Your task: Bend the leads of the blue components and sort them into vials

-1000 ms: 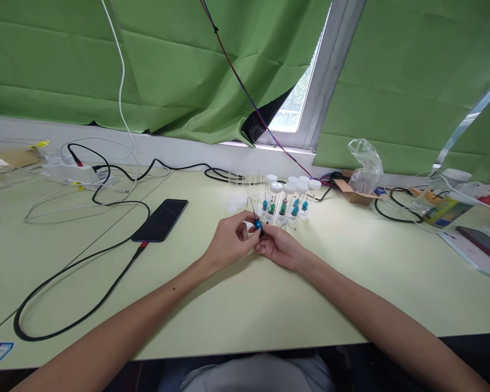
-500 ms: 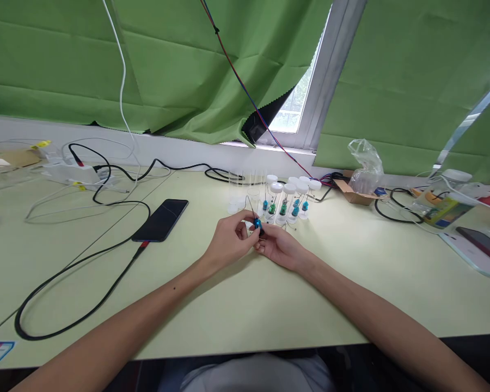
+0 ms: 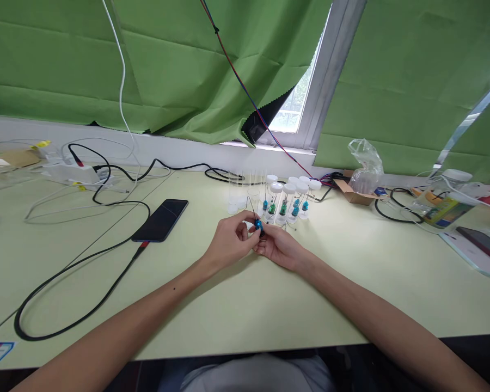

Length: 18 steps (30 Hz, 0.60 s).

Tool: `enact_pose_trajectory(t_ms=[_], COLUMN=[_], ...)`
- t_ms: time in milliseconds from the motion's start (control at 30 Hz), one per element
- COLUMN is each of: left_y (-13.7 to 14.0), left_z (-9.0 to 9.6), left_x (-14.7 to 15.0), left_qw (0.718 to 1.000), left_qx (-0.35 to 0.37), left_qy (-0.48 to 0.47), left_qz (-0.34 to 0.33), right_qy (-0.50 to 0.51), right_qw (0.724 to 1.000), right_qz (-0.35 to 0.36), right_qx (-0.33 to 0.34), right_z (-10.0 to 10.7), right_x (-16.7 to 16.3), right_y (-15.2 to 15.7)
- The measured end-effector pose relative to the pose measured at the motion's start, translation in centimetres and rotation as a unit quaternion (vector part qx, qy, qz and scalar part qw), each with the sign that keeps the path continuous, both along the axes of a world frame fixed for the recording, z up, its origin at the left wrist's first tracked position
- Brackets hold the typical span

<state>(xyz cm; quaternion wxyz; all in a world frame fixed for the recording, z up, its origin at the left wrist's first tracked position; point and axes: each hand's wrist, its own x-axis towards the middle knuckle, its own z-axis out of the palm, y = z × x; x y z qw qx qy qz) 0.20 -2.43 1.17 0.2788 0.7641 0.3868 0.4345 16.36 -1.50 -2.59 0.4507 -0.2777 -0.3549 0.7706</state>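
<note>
Between my two hands is a small shiny blue part with a thin dark wire [image 3: 258, 224] rising from its top; its exact kind does not show. The fingers of my left hand [image 3: 233, 237] pinch it from the left. From the right, my right hand [image 3: 281, 246] grips its lower, darker end, and the fingertips cover much of it. Just beyond stand several clear tubes with white caps [image 3: 289, 188], each with a blue or green part and wires inside. Left of these are clear tubes without caps [image 3: 237, 190].
A black phone [image 3: 160, 220] lies left, plugged into a black cable [image 3: 65, 333] that loops over the table. A power strip [image 3: 71, 173] sits back left. Far right are a small cardboard box [image 3: 356, 195] with a plastic bag [image 3: 366, 163], a bottle [image 3: 447, 207] and another phone [image 3: 484, 245].
Both hands keep their hold in nearly the same place. The blue part has tilted or shifted very slightly between the fingertips.
</note>
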Motion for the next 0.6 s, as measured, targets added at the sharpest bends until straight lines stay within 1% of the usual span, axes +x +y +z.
enact_pose_trajectory(t_ms=[200,500,600], left_y=[-0.03,-0.06,-0.07], left_z=[0.07,0.06,-0.04], left_x=[0.0,0.02,0.04], left_qw=[1.0,1.0,1.0], left_qx=[0.003,-0.006,-0.004], left_qy=[-0.002,0.002,0.009], left_qz=[0.009,0.0,-0.001], right_qy=[0.008,0.013,0.007], right_qw=[1.0,0.999,0.999], right_qz=[-0.007,0.02,0.021], right_qx=[-0.002,0.028,0.027], right_z=[0.15,-0.18,-0.32], right_x=[0.06,0.1,0.11], right_y=[-0.09,0.17,0.24])
